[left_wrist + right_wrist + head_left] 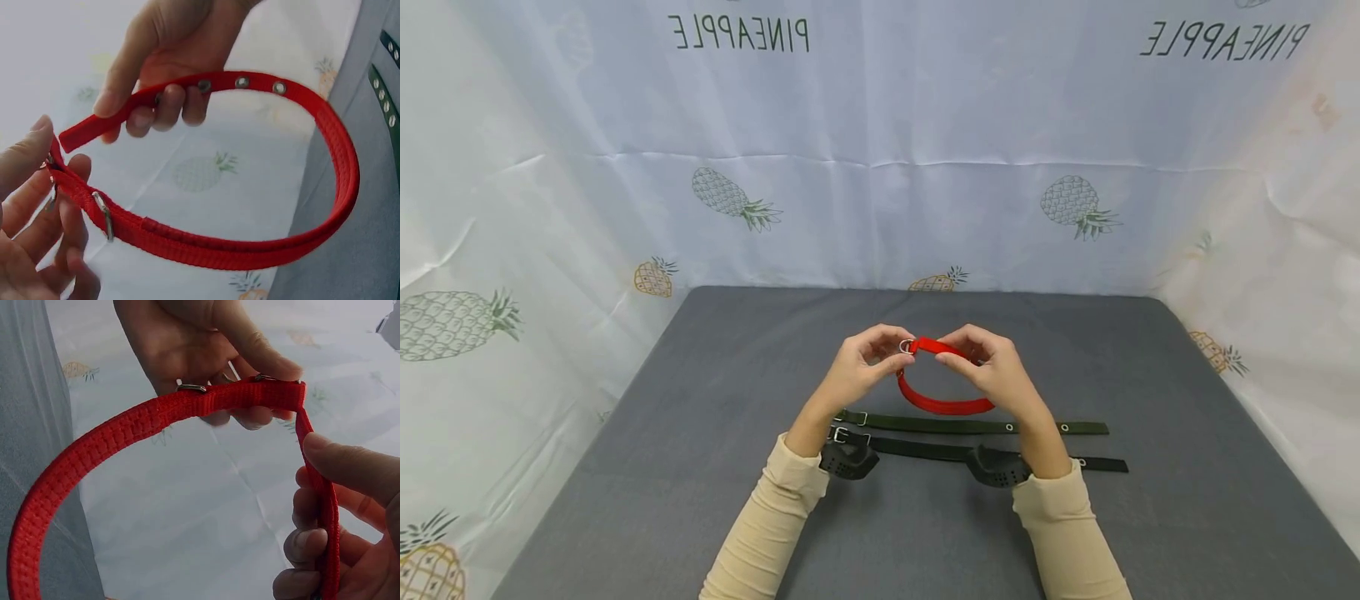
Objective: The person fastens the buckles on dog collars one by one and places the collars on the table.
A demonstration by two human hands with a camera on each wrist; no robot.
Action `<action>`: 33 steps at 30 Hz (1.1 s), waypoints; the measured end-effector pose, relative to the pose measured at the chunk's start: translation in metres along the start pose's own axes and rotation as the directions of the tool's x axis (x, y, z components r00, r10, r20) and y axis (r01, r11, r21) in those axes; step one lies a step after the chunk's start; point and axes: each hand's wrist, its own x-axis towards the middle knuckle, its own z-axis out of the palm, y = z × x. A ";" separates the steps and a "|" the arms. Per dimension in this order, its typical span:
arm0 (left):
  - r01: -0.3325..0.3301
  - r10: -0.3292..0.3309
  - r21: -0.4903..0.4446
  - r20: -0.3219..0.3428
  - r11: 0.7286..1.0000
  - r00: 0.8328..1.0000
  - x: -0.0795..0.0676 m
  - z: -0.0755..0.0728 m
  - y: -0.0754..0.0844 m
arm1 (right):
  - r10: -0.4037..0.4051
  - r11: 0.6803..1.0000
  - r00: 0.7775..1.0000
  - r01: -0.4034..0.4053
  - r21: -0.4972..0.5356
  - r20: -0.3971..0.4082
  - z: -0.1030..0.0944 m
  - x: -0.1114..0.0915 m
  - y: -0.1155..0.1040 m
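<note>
Clearly, the red collar (945, 407) was up off the table (700, 500), held as a loop btwn both hands, w/ the green strap (940, 426) & black strap (917, 450) lying nearer the body. L hand (861, 367) pinched it at the buckle (51, 165), btwn thumb & fingers. R hand (988, 358) pinched it along the eyelets (242, 82), near the tip (78, 133), thumb on one face, fingers curled on the other. Tip sat right by the buckle; couldn't tell if it was threaded.

Handling, judging by looks: v. light, soft webbing, prob. padded along the thicker middle, as it kept a smooth curve w/o kinking. Bendy flatwise, prob. stiffer edgewise. Woven face likely gave decent grip; nothing looked fragile, tho the metal bits, i.e. buckle & metal loop (105, 215), were prob. slick & apt to swivel. Best hold for L: webbing just behind the buckle, to steady it. Best for R: flat faces close to the tip, b/c a long free end would prob. flop.
</note>
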 end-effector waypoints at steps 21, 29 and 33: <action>-0.135 0.135 -0.044 0.001 0.990 0.991 0.001 0.010 -0.002 | 0.011 0.995 1.000 -0.011 0.095 -0.001 -0.005 -0.002 -0.004; -0.138 0.137 0.026 0.037 0.990 0.990 0.002 0.010 -0.002 | 0.025 0.997 0.999 -0.027 0.074 0.022 -0.004 -0.002 -0.002; -0.154 0.151 0.100 0.042 0.983 0.988 0.002 0.011 -0.003 | 0.033 0.997 0.999 -0.036 0.075 0.033 -0.004 -0.003 -0.003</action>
